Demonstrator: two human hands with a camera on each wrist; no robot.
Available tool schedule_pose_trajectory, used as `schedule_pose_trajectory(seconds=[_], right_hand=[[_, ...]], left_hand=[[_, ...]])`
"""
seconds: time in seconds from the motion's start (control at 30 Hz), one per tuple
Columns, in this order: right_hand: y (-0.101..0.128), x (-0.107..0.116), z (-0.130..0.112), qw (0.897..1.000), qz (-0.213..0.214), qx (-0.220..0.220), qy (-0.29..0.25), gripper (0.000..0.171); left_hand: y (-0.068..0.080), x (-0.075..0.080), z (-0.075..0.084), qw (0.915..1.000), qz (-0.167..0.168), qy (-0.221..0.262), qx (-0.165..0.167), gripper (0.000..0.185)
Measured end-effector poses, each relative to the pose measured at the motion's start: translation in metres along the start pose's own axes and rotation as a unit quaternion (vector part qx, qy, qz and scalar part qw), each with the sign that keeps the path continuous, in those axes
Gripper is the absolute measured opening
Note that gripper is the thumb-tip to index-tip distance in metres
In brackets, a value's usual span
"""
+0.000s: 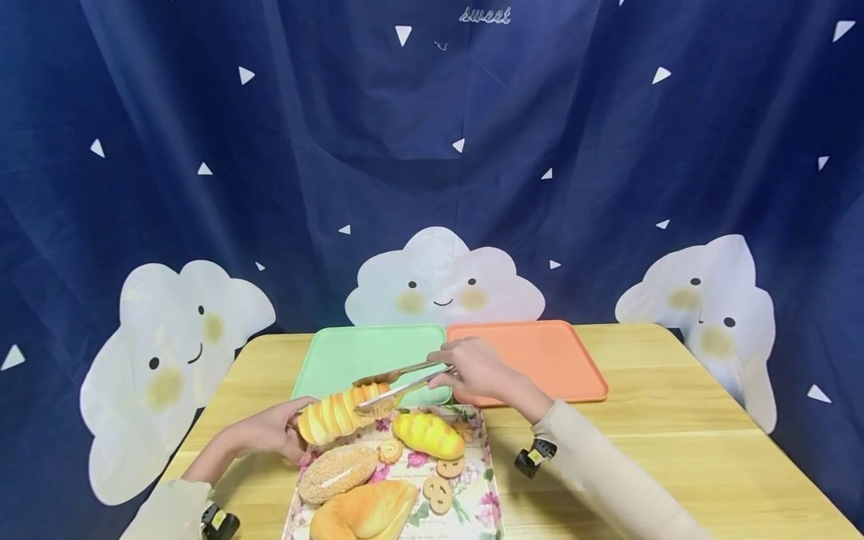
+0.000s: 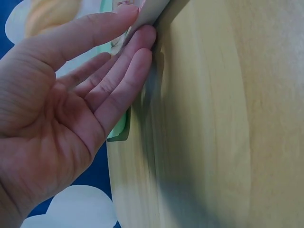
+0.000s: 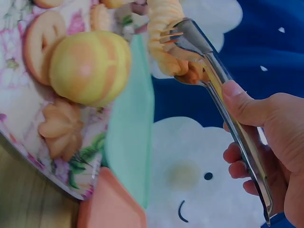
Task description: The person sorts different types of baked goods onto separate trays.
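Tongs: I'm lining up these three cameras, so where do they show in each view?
Head: tongs just below centre, held in the right hand, their tips at the roll.
Left wrist: not in this picture.
Right wrist: right of centre, slanting from upper middle to lower right.
Shared landmark: the green tray, partly visible in all three.

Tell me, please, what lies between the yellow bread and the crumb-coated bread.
In the head view, a small round cookie lies between the yellow bread and the crumb-coated bread.
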State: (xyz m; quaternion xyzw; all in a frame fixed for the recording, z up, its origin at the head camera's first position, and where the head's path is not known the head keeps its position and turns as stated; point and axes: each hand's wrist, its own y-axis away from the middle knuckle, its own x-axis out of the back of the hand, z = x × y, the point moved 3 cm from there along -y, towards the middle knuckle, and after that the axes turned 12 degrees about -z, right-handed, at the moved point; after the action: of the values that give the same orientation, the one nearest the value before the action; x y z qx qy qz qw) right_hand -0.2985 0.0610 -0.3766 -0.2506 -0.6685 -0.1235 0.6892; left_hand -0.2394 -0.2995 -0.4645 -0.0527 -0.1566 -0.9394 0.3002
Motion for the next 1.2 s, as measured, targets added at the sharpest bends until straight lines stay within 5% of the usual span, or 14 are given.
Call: schedule_pose_trajectory(seconds=[0.13, 0.43, 0.73, 1.2], right_hand=[[0.012, 0.012, 0.008, 0.999, 0.042, -0.014, -0.026, 0.033], [0.040, 0.030, 0.036, 0.988, 0.091, -0.082, -0.098, 0.043], [0.070, 0.045, 0.069, 0.977, 0.124, -0.174, -0.021, 0.038], [0.115, 0.057, 0.134, 0.960, 0.122, -0.251, 0.017, 0.035]], left_hand=[[0.001, -0.001, 0.002, 0.9999, 0.001, 0.005, -0.016, 0.085], [0.001, -0.001, 0.002, 0.9979, 0.044, -0.024, 0.041, 0.079], [-0.003, 0.000, 0.002, 0.9974, 0.049, -0.045, 0.027, 0.068], [-0.009, 0.004, 0.003, 0.9895, 0.117, -0.071, 0.046, 0.048]])
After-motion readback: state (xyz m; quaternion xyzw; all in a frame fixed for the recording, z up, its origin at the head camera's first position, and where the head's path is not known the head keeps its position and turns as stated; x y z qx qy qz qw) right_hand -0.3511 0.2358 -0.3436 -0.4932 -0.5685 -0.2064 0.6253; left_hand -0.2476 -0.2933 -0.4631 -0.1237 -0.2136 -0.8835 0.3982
